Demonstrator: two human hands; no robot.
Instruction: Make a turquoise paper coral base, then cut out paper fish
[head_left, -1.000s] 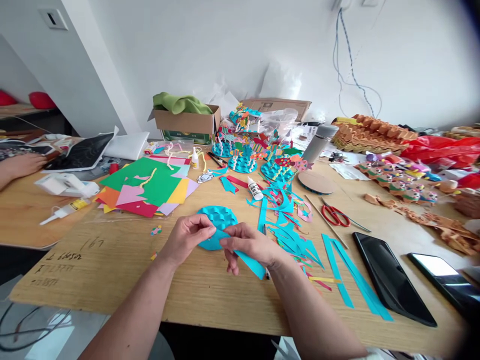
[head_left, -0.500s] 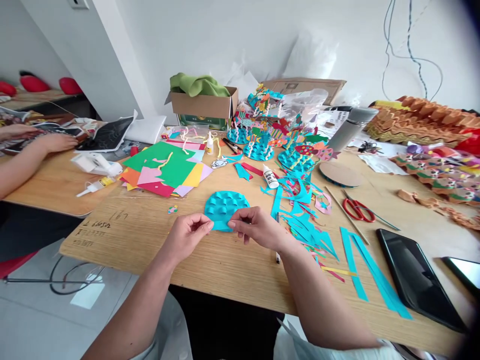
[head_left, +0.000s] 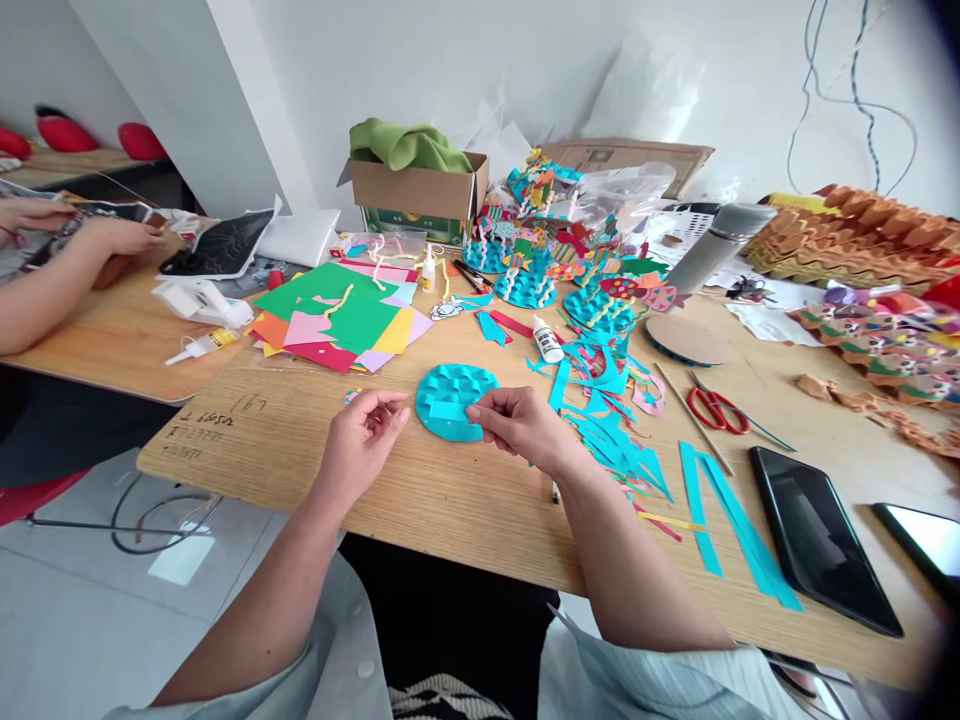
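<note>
Head view: right fingers (head_left: 484,412) pressed on turquoise disc (head_left: 450,385), left fingers (head_left: 386,405) curled just off its edge, over wooden tabletop (head_left: 420,500)

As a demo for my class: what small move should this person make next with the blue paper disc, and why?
Probably smooth the small blue strip flat onto the blue disc with the right hand. Its fingertips already sit at the strip's end, and the left hand is apart from the disc, so nothing seems to block that press.
</note>
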